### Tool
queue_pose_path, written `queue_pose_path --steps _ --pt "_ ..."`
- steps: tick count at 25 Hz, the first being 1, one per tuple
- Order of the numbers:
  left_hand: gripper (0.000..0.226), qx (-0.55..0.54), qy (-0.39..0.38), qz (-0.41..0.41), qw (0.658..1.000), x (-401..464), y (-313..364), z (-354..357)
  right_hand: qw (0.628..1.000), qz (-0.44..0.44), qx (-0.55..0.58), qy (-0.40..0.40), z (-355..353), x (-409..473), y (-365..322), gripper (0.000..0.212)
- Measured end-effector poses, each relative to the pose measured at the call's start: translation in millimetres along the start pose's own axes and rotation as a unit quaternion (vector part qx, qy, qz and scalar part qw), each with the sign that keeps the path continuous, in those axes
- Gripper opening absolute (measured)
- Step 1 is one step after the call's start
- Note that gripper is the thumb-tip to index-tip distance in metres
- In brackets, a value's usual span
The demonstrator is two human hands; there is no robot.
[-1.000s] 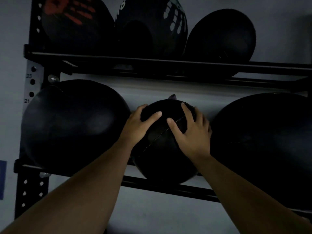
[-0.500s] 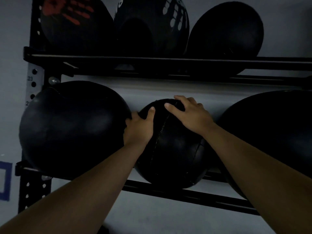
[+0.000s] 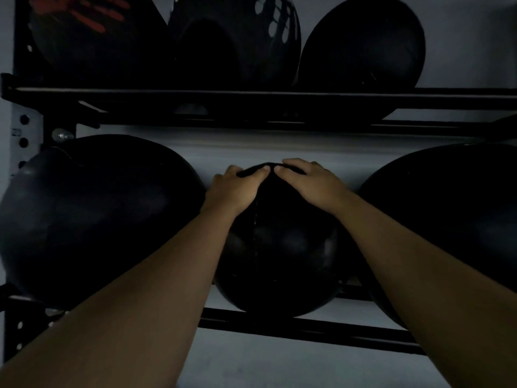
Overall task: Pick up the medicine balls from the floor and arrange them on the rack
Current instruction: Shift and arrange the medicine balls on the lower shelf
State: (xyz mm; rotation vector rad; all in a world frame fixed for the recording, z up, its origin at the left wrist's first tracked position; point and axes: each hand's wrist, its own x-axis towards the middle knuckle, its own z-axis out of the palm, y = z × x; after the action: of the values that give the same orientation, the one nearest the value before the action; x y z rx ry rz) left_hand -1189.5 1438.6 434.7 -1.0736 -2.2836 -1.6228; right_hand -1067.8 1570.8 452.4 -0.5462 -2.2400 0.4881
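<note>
At the left of the frame a large black ball [image 3: 95, 217] fills the lower shelf of the rack [image 3: 279, 99]. Just right of it, the left hand [image 3: 233, 191] lies flat on the upper left of the small medicine ball [image 3: 282, 253], fingers spread and curled over its crown rather than closed around anything. That ball sits in the centre of the frame on the lower rails, wedged between its two bigger neighbours. The right hand [image 3: 310, 182] mirrors the left on the upper right, fingers splayed, thumbs nearly meeting at the top. At the right edge another big ball [image 3: 453, 225] crowds in. The step looks like seating the ball: press evenly down and back with both palms so it settles between the rails, then test that it holds before letting go.
</note>
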Motion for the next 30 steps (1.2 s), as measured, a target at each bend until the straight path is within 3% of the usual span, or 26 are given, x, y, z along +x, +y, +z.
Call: queue_pose_path --steps 2,5,8,11,18,21,24,26,30 --pt "0.093 -0.003 0.009 -0.022 1.0 -4 -6 4 1.0 -0.014 -0.001 -0.019 1 7 -2 0.068" --pt "0.093 0.004 0.043 -0.003 0.999 -13 -8 10 0.996 -0.008 0.032 0.08 7 -2 5 0.061" --pt "0.067 -0.008 0.077 0.109 0.991 -24 -16 10 0.991 -0.016 0.088 0.103 9 -28 24 0.062" --pt "0.06 -0.053 0.032 0.189 0.98 -27 -31 8 0.986 -0.033 0.111 0.118 16 -55 43 0.076" --pt "0.06 -0.022 0.038 0.179 0.983 -19 -33 5 0.984 -0.041 0.1 0.143 21 -49 43 0.068" --pt "0.063 0.032 0.005 0.164 0.986 -22 -27 -2 0.988 -0.041 0.073 0.13 21 -49 45 0.059" --pt "0.067 0.175 -0.013 0.165 0.971 -29 -23 -20 0.994 -0.028 0.018 0.1 11 -51 30 0.059" --pt "0.064 0.24 0.014 0.176 0.955 -29 -26 -43 0.992 -0.034 -0.038 0.118 6 -54 8 0.056" --pt "0.06 0.28 0.157 0.141 0.937 -10 -41 -130 0.982 -0.126 -0.062 0.127 32 -53 -86 0.056"
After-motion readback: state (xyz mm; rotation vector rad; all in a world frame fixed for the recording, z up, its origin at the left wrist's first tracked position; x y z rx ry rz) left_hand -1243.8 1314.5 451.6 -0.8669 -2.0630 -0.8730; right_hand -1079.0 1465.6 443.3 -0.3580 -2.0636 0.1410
